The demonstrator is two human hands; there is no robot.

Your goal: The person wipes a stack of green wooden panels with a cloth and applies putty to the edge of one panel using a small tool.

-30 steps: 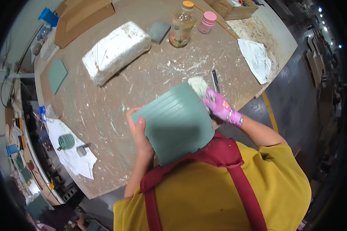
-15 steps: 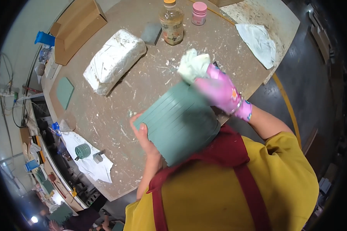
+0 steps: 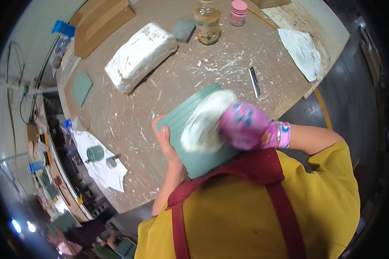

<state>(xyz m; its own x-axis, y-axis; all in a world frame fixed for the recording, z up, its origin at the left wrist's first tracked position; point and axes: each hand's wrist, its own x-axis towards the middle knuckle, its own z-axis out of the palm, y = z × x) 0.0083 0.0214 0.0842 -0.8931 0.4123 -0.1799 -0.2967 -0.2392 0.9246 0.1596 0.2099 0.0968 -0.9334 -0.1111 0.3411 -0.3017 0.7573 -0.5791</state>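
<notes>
A green grooved panel [image 3: 177, 123] is held tilted in front of my chest, its near edge by the dark red apron. Bare, my left hand [image 3: 163, 139] grips the panel's left side, with the thumb on top and the fingers partly hidden underneath. My right hand [image 3: 245, 125] wears a pink flowered glove and is blurred by motion. It is closed on a bunched white cloth [image 3: 206, 123], which lies against the grooved face and covers much of it.
Beyond the panel are a white wrapped block [image 3: 140, 57], a grey block [image 3: 184, 30], a bottle [image 3: 208, 28] and a pink jar [image 3: 238, 15]. A dark thin blade-like strip [image 3: 254, 82] lies to the right, near a flat white cloth [image 3: 302, 54]. Another person [image 3: 67, 244] is at lower left.
My right hand has brought the cloth from the panel's far corner down across its face toward me. The dark strip on the table has come into view. My left hand keeps its grip.
</notes>
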